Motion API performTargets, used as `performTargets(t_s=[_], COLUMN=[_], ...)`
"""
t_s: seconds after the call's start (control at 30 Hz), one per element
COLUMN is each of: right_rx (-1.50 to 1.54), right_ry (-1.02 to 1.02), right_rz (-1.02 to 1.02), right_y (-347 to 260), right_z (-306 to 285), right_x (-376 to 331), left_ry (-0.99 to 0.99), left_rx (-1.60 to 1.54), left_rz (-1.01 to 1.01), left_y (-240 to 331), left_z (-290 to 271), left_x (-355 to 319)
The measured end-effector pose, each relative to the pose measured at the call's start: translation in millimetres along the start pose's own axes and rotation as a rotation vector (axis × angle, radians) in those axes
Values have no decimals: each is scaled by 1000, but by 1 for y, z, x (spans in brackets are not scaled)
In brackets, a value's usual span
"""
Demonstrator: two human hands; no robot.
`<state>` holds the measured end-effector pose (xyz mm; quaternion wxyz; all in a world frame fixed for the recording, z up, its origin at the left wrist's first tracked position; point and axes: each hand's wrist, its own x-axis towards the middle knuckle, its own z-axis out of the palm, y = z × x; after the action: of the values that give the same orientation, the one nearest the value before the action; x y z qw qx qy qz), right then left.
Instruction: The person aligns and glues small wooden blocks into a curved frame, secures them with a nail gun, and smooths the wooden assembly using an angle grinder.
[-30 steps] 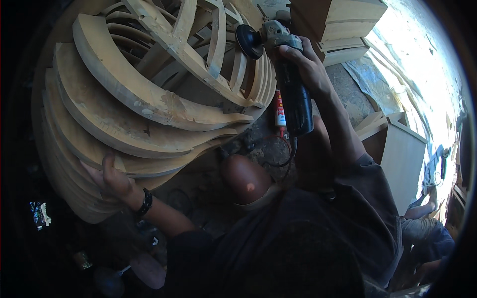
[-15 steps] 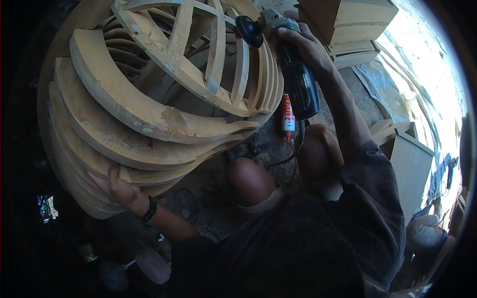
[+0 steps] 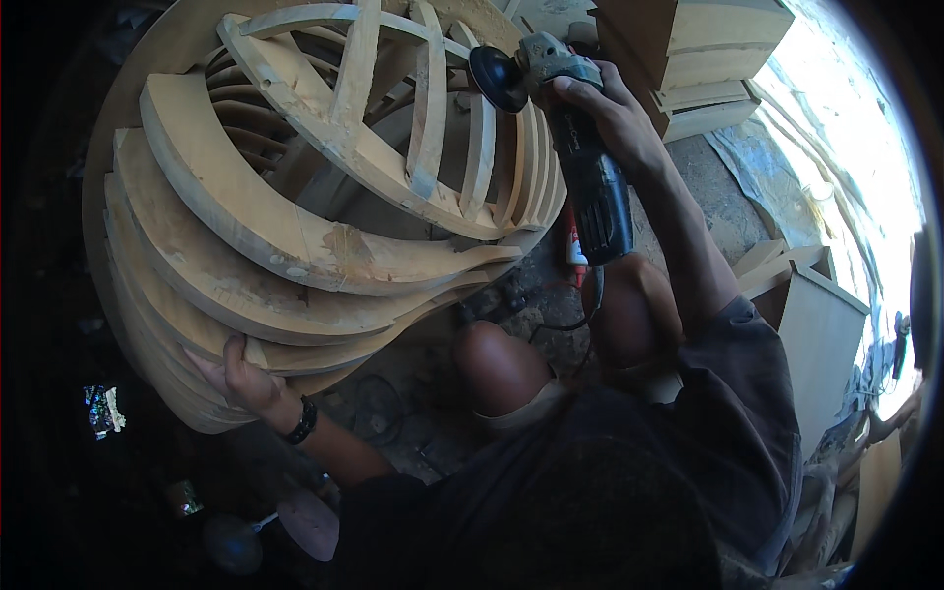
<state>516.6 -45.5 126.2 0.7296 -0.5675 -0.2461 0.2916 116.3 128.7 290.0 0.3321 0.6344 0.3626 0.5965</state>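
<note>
A large rounded wooden frame (image 3: 295, 241) of curved, overlapping ribs fills the upper left. At its lower side my left hand (image 3: 248, 382), with a dark band on the wrist, is closed on the edge of a rib. My right hand (image 3: 618, 113) grips an angle grinder (image 3: 588, 172) around its head end. A black round pad (image 3: 498, 79) on the grinder faces the frame's right part, above the thin ribs; whether it touches them I cannot tell. The grinder's body slants down toward my knees, its cord trailing below.
Partly behind the grinder is a red and white bottle (image 3: 575, 246) on the floor. Wooden drawer-like boxes (image 3: 723, 44) stand at upper right, a pale wooden cabinet (image 3: 821, 324) at right. A sheet (image 3: 777, 187) covers bright ground. Part of another person (image 3: 826, 511) shows at lower right.
The grinder in my right hand has shifted slightly down and now hides most of the bottle. My left hand keeps its hold on the rib. The person at lower right has moved.
</note>
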Motion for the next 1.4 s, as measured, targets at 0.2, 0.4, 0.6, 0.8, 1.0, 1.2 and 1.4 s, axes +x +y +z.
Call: performTargets(t_s=[0.2, 0.4, 0.6, 0.8, 1.0, 1.2, 1.4], right_rx=[13, 42, 23, 89, 48, 109, 44], right_ry=[-21, -22, -35, -7, -30, -3, -86], right_rz=[-10, -32, -13, 28, 18, 80, -42], right_y=[1, 0, -7, 3, -15, -9, -33], right_z=[-2, 3, 1, 1, 11, 3, 18], right_x=[10, -10, 13, 4, 2, 14, 17], left_ry=[2, 15, -16, -5, -10, 5, -54], left_rx=[12, -5, -10, -4, -5, 19, -18], left_rz=[-19, -28, 9, 5, 8, 20, 73], left_y=[-2, -4, -5, 2, -1, 3, -4], left_z=[-7, -8, -7, 0, -7, 5, -4], left_x=[3, 3, 5, 1, 1, 0, 5])
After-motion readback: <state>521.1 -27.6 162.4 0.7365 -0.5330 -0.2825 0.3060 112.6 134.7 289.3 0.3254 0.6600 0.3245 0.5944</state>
